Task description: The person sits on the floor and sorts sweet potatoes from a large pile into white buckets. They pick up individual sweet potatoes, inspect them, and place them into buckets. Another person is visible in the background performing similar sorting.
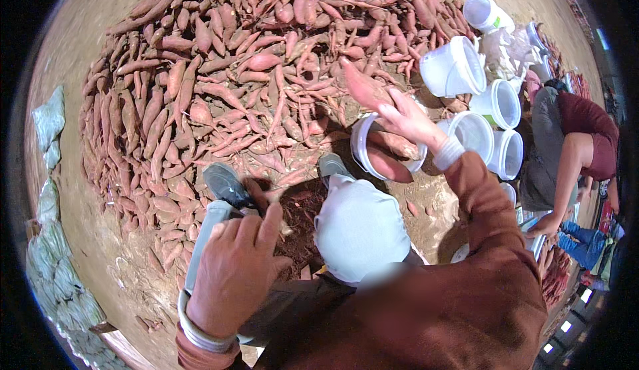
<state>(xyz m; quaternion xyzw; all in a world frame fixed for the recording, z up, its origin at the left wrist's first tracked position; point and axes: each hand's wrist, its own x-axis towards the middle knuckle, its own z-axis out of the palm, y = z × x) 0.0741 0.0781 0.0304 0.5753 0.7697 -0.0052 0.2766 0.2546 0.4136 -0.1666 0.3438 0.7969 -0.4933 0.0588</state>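
A large pinkish-red sweet potato (362,85) is gripped in my right hand (409,117), over the far side of a white plastic bucket (360,142). Other sweet potatoes (392,162) lie inside that bucket, some reaching its rim. My left hand (237,267) hovers over my left leg with its back towards me; the undersides of its fingers are hidden. Just beyond its fingertips, a brownish sweet potato (256,192) shows beside my dark shoe (224,182); whether the fingers touch it I cannot tell. Pale cloth (362,230) covers my right knee.
A wide heap of sweet potatoes (214,90) spreads across the earthen floor ahead. Several white buckets (452,68) stand at the right. Beyond them a person (574,140) in a maroon top bends forward. Stacked pale sacks (60,270) line the left edge.
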